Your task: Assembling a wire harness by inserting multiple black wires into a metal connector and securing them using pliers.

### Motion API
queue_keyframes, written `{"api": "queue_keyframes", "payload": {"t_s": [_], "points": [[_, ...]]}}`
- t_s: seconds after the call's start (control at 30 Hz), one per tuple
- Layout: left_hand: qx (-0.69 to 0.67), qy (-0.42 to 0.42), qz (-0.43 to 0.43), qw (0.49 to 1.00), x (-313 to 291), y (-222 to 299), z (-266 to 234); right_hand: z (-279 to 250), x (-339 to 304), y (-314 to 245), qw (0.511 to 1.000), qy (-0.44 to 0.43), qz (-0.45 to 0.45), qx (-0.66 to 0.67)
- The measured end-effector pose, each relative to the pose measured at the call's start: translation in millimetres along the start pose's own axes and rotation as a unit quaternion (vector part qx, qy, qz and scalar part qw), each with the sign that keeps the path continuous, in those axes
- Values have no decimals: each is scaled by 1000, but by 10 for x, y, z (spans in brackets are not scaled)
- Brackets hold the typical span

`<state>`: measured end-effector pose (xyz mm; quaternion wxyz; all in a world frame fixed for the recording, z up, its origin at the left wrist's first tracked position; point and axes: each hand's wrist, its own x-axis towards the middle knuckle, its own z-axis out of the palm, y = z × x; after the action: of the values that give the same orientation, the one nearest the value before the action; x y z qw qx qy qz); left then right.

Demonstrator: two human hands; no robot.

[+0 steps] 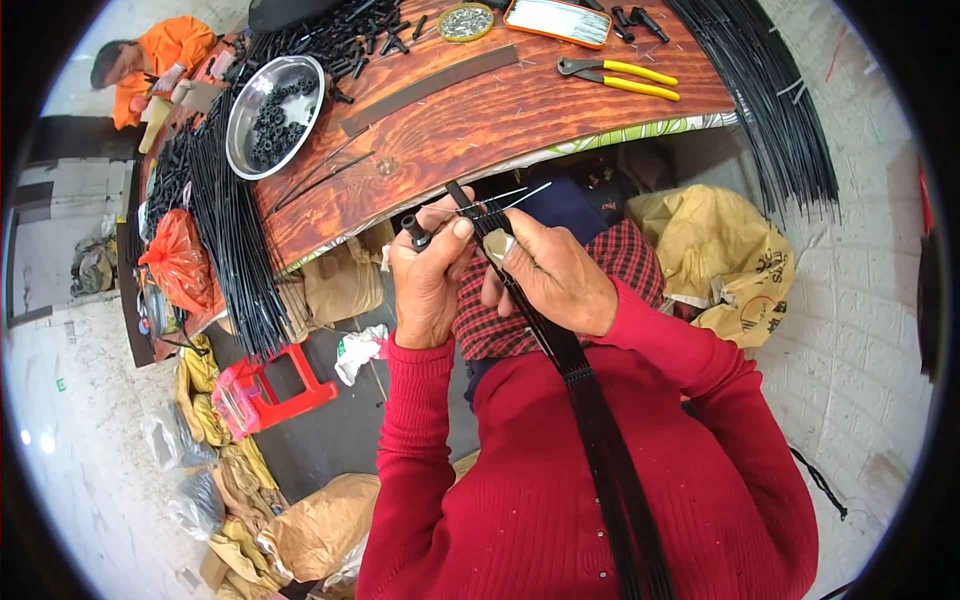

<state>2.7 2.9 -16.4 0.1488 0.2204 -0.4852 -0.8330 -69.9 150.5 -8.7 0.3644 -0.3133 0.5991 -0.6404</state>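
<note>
In front of my lap, my left hand (432,268) is closed around a black tubular part with a flared round end (416,236), which sticks up beside the thumb. Against it, my right hand (562,272) grips the upper end of a bundle of slim black ribs (565,350), like umbrella ribs. The bundle runs down over my red sweater to the lower edge. Thin silvery wires (528,195) cross at the fingertips, where both hands meet. A pale wrap (498,243) covers part of a right-hand digit. How the wires join the ribs is too small to tell.
On the wooden table (440,140) are yellow-handled pliers (625,78), a metal bowl (232,130) of black rings, a tray of pins (560,22) and a dish of small metal pieces (466,22). Black rods (235,225) overhang its left. A red stool (290,390) stands below; another person (165,60) sits far left.
</note>
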Motion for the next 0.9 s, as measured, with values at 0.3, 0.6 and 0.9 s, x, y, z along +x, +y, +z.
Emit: {"api": "queue_keyframes", "payload": {"t_s": [0.3,0.6,0.9], "points": [[-57,-27,-23,998,-63,-44,-33,-48,-58,77,976,-59,58,203],[-98,-53,-18,994,-78,-101,-135,-71,-66,60,963,-87,71,244],[-102,-92,-9,990,1,-110,-180,-29,-46,64,959,-65,71,267]]}}
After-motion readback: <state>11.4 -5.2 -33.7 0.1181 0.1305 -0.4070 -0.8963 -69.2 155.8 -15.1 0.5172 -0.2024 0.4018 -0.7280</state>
